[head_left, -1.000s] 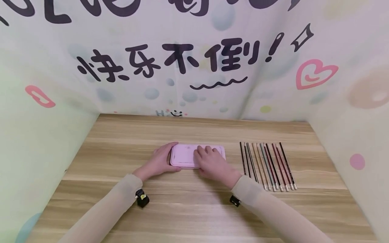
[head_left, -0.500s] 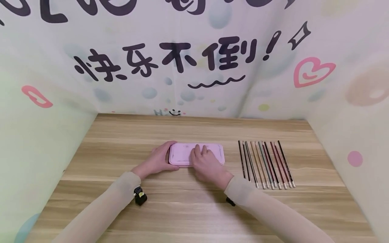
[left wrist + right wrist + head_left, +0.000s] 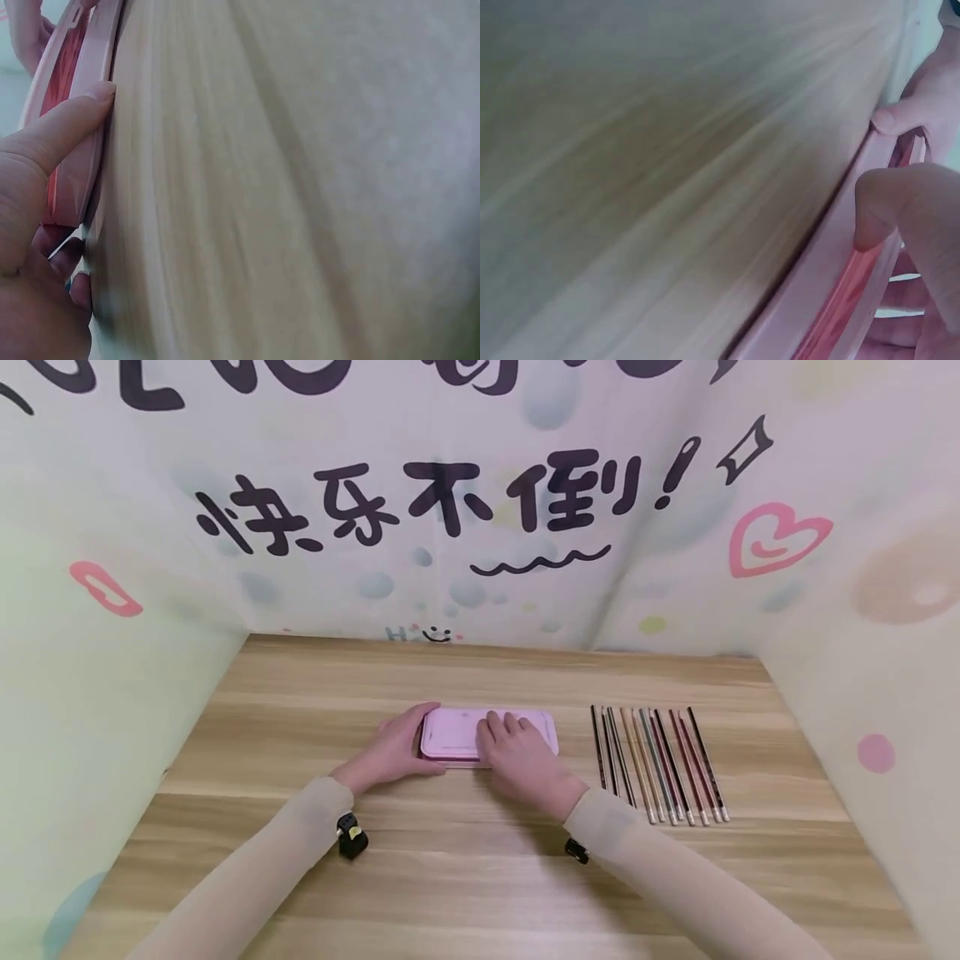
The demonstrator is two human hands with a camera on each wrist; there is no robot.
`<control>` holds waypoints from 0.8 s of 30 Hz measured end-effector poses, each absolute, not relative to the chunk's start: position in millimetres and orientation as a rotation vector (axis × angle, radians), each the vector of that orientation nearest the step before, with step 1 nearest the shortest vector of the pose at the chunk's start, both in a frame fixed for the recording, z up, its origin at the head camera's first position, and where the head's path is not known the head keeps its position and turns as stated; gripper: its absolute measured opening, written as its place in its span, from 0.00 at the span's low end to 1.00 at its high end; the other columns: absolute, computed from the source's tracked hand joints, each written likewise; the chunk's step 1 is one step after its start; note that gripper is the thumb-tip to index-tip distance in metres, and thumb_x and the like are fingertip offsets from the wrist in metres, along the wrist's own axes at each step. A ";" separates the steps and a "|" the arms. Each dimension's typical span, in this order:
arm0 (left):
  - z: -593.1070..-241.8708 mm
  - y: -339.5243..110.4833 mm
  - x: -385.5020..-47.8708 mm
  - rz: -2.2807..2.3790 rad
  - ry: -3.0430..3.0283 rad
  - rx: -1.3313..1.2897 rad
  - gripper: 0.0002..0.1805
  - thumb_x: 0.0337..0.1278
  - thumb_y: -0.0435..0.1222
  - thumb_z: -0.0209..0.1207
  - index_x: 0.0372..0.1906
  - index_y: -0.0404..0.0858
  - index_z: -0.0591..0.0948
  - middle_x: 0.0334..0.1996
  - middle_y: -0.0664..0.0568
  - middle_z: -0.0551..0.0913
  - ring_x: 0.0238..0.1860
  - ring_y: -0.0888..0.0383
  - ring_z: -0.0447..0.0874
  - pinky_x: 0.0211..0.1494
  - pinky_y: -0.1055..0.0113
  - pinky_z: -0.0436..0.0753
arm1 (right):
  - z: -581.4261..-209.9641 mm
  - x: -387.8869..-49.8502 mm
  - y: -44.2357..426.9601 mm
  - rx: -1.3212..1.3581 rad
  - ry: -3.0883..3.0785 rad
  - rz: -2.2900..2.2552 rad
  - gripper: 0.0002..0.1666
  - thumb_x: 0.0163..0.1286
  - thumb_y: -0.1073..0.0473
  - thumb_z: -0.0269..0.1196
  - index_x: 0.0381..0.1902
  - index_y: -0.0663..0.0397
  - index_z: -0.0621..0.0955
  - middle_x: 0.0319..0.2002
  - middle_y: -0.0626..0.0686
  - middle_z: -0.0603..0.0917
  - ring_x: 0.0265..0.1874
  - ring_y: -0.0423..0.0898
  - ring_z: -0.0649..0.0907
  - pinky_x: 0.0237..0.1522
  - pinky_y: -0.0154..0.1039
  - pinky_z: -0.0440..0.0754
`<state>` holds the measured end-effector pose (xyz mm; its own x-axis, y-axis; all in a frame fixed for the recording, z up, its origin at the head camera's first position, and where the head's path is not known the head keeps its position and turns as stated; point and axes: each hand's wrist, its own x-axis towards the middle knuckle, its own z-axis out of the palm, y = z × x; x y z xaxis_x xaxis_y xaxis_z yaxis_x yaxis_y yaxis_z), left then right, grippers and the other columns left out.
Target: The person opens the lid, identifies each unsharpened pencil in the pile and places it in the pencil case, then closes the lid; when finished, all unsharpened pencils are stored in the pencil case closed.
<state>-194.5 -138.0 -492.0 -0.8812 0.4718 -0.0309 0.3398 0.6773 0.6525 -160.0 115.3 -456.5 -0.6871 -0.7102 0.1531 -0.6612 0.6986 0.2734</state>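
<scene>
Backdrop: pale printed cloth (image 3: 337,593) with dark lettering, standing beyond the fingers; matching side panels to left and right.
Worktop (image 3: 450,877): wood-grained, spreading under and around both hands.
Case: one pink case (image 3: 450,745), oblong, lying on the worktop between the left and right fingers.
Lid (image 3: 453,727): on top of the case, raised along the near edge; a red band (image 3: 844,300) shows in the gap.
Left hand (image 3: 390,752): fingers wrapped round the case's left end, thumb against its near side, gripping it.
Right hand (image 3: 525,764): fingers bent over the top, thumb at the near-edge gap, pinching the lid.
Pencils (image 3: 674,768): a row, assorted colours, lying side by side to the right of the right fingers, apart from the case; several pale ends point nearer the person.
Sleeves (image 3: 262,852): pale, one per arm, with a black device (image 3: 351,837) at each wrist.
</scene>
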 end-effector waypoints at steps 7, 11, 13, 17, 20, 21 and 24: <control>-488.3 -138.5 -196.7 1.009 2.650 0.637 0.62 0.47 0.48 0.81 0.82 0.36 0.57 0.78 0.37 0.64 0.78 0.37 0.62 0.78 0.35 0.55 | -446.3 -170.3 126.9 1.176 -2.711 -0.001 0.26 0.63 0.57 0.71 0.57 0.60 0.79 0.53 0.61 0.85 0.49 0.59 0.87 0.50 0.53 0.87; -490.3 -137.2 -195.2 1.022 2.645 0.656 0.63 0.46 0.49 0.81 0.82 0.36 0.57 0.78 0.36 0.65 0.77 0.36 0.63 0.79 0.35 0.55 | -438.6 -173.5 139.7 1.247 -2.743 0.152 0.26 0.64 0.59 0.72 0.61 0.50 0.81 0.52 0.58 0.87 0.47 0.56 0.88 0.48 0.52 0.88; -492.3 -136.2 -194.3 1.042 2.636 0.663 0.62 0.46 0.50 0.81 0.82 0.36 0.57 0.78 0.36 0.65 0.76 0.36 0.64 0.79 0.34 0.55 | -434.8 -174.4 145.0 1.284 -2.755 0.217 0.26 0.66 0.61 0.72 0.62 0.48 0.82 0.52 0.58 0.87 0.46 0.55 0.88 0.46 0.51 0.88; -495.2 -136.1 -191.7 1.067 2.628 0.660 0.63 0.45 0.49 0.82 0.81 0.34 0.57 0.77 0.35 0.66 0.76 0.36 0.64 0.79 0.33 0.54 | -428.5 -174.8 151.7 1.321 -2.801 0.355 0.23 0.68 0.61 0.72 0.60 0.53 0.84 0.52 0.60 0.88 0.48 0.56 0.89 0.49 0.50 0.89; -495.4 -137.3 -191.7 1.084 2.632 0.660 0.63 0.43 0.46 0.83 0.81 0.33 0.57 0.77 0.35 0.66 0.75 0.36 0.66 0.79 0.33 0.54 | -423.7 -175.7 154.0 1.294 -2.842 0.419 0.20 0.69 0.61 0.72 0.59 0.56 0.86 0.52 0.59 0.89 0.50 0.55 0.89 0.53 0.49 0.89; -495.5 -137.5 -192.5 1.091 2.636 0.664 0.63 0.43 0.46 0.83 0.81 0.33 0.57 0.76 0.35 0.67 0.75 0.36 0.66 0.79 0.33 0.54 | -422.0 -176.4 154.4 1.276 -2.851 0.429 0.20 0.69 0.61 0.72 0.58 0.57 0.86 0.52 0.59 0.89 0.50 0.54 0.89 0.53 0.48 0.88; -493.4 -138.3 -194.9 1.110 2.650 0.668 0.63 0.42 0.45 0.83 0.81 0.33 0.58 0.76 0.35 0.67 0.75 0.36 0.67 0.79 0.33 0.54 | -416.7 -178.6 154.6 1.219 -2.858 0.439 0.18 0.68 0.62 0.72 0.56 0.56 0.87 0.49 0.56 0.90 0.47 0.52 0.89 0.51 0.45 0.89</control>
